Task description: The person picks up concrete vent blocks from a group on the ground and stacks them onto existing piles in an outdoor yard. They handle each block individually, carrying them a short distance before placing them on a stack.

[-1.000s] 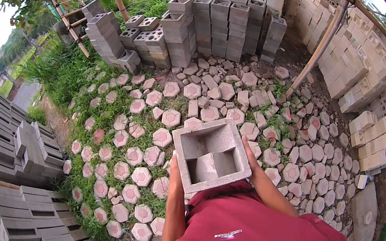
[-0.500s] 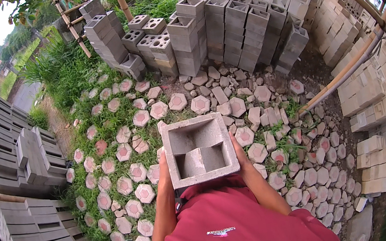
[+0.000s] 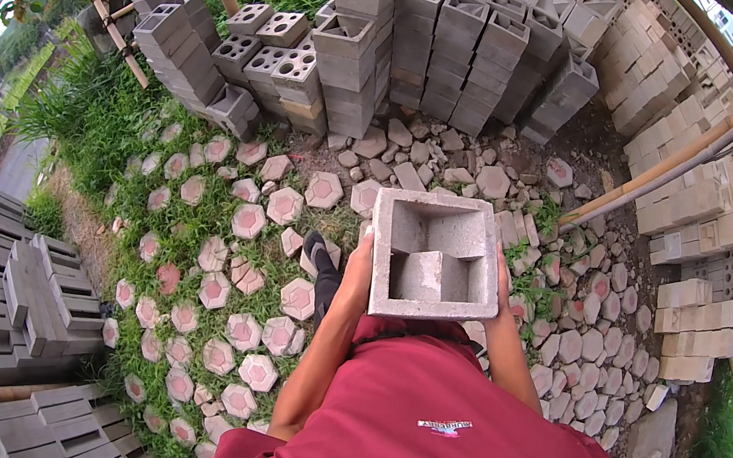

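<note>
Between my two hands I carry a grey concrete block, square, with a hollow face turned up and an inner divider. My left hand presses against its left side, thumb near the upper edge. On the opposite side, my right hand grips the block; most of its fingers are hidden by the block. The block hangs in the air in front of my red shirt, tilted a little clockwise. Below it, one dark shoe shows on the paved grass.
Tall stacks of grey blocks stand ahead, with a leaning stack on their right. More stacks line the left and right. Hexagonal pavers and loose rubble make uneven ground. A bamboo pole crosses at right.
The block has shifted right in the view and turned slightly clockwise, both hands still on it. My foot has come into sight at its left, and the surroundings have slid a little leftward.
</note>
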Action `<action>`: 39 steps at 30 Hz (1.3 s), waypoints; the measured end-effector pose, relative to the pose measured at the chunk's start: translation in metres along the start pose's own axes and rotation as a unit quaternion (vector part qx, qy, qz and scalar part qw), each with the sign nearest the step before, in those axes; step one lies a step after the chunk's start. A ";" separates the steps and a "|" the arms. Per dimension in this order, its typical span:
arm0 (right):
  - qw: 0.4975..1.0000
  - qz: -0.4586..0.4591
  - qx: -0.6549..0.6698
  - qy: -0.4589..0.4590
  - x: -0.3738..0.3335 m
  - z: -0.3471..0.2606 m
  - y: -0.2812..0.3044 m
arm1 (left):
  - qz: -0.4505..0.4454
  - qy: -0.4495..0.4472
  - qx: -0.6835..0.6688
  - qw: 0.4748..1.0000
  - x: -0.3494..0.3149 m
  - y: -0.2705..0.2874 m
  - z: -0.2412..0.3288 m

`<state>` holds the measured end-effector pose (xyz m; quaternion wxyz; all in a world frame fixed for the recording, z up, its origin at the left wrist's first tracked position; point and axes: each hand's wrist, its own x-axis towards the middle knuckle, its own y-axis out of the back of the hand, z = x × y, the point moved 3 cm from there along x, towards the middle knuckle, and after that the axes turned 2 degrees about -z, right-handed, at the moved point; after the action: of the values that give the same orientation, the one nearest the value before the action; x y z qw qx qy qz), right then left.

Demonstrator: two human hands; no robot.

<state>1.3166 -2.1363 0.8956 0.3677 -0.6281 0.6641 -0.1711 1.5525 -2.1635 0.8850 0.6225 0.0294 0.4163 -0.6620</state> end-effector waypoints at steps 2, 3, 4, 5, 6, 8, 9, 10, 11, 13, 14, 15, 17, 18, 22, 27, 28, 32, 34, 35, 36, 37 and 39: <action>1.000 0.013 -0.010 0.013 0.028 0.005 -0.006 | -0.022 0.018 -0.008 1.000 0.024 0.005 0.024; 1.000 0.011 -0.010 0.016 0.045 0.007 -0.014 | -0.025 0.015 0.015 0.999 0.029 0.002 0.047; 1.000 0.011 0.006 0.006 0.065 0.009 -0.022 | -0.027 0.011 0.021 0.999 0.041 0.004 0.064; 1.000 0.008 0.021 -0.005 0.083 0.012 -0.036 | -0.027 0.002 0.028 0.999 0.053 0.009 0.084; 1.000 0.006 0.015 0.001 0.105 0.018 -0.047 | -0.027 -0.007 0.036 0.999 0.065 0.017 0.103; 1.000 0.005 0.013 0.006 0.148 0.031 -0.070 | -0.034 -0.014 0.011 0.999 0.109 0.044 0.132; 1.000 -0.002 0.021 0.006 0.170 0.039 -0.083 | -0.036 -0.017 0.012 0.999 0.124 0.055 0.151; 1.000 -0.008 0.027 0.005 0.190 0.046 -0.096 | -0.039 -0.020 0.013 0.999 0.138 0.066 0.170; 0.999 -0.012 0.035 0.008 0.207 0.054 -0.105 | -0.035 -0.006 0.022 0.999 0.149 0.075 0.188; 0.999 -0.019 0.029 0.042 0.249 0.063 -0.124 | -0.026 -0.057 0.008 0.998 0.177 0.082 0.226; 0.998 -0.022 0.033 0.040 0.271 0.072 -0.128 | -0.017 -0.062 0.002 0.998 0.189 0.095 0.239; 0.999 -0.017 0.027 0.017 0.283 0.072 -0.145 | -0.016 -0.040 0.050 0.998 0.182 0.096 0.263; 1.000 -0.010 0.007 0.012 0.307 0.073 -0.169 | -0.031 -0.033 0.043 0.998 0.207 0.114 0.280; 1.000 -0.013 0.008 0.005 0.322 0.073 -0.175 | -0.033 -0.047 0.031 0.998 0.216 0.116 0.292; 0.999 -0.021 0.013 -0.020 0.382 0.079 -0.189 | -0.041 -0.023 -0.001 0.999 0.261 0.133 0.328; 0.999 -0.016 -0.006 -0.030 0.466 0.085 -0.200 | -0.009 -0.017 -0.020 1.000 0.336 0.154 0.357; 0.999 -0.014 -0.010 -0.033 0.486 0.085 -0.201 | 0.000 -0.026 -0.018 1.000 0.353 0.157 0.364; 0.997 0.023 -0.017 -0.073 0.561 0.086 -0.202 | 0.022 0.031 -0.010 0.999 0.429 0.183 0.379; 0.994 0.046 0.025 -0.100 0.603 0.084 -0.204 | 0.050 0.029 -0.024 0.998 0.460 0.168 0.406; 0.990 0.073 -0.003 -0.118 0.618 0.085 -0.197 | 0.062 0.041 -0.015 0.997 0.474 0.161 0.419; 0.988 0.085 -0.005 -0.127 0.632 0.086 -0.191 | 0.065 0.061 -0.017 0.996 0.492 0.163 0.423; 0.986 0.098 -0.006 -0.137 0.644 0.087 -0.184 | 0.068 0.082 -0.018 0.994 0.509 0.164 0.425; 0.986 0.104 -0.009 -0.130 0.683 0.081 -0.189 | 0.077 0.091 -0.007 0.993 0.550 0.172 0.433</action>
<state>1.5480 -2.8020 0.7850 0.4613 -0.5758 0.6737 -0.0427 1.7831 -2.8373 0.7724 0.6311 0.1170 0.4726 -0.6039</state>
